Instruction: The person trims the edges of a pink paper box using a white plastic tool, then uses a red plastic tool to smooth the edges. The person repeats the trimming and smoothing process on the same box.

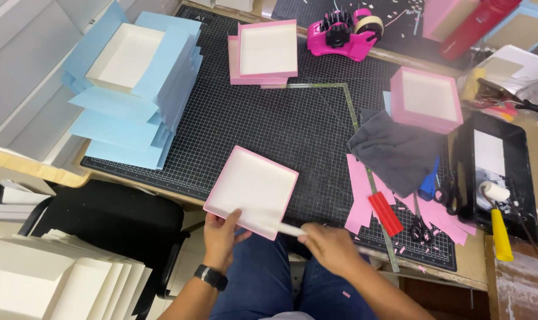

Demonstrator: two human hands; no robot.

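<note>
Left hand (220, 238) clamped on the pink-edged shallow box (251, 190); right hand (330, 248) closed around a white stick (288, 230) touching the box's near edge.

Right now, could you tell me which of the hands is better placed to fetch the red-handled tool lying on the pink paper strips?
Probably the right hand. It sits nearer the red-handled tool, which lies just to its right on the cutting mat. The left hand grips the pink tray and would have to cross over.
</note>
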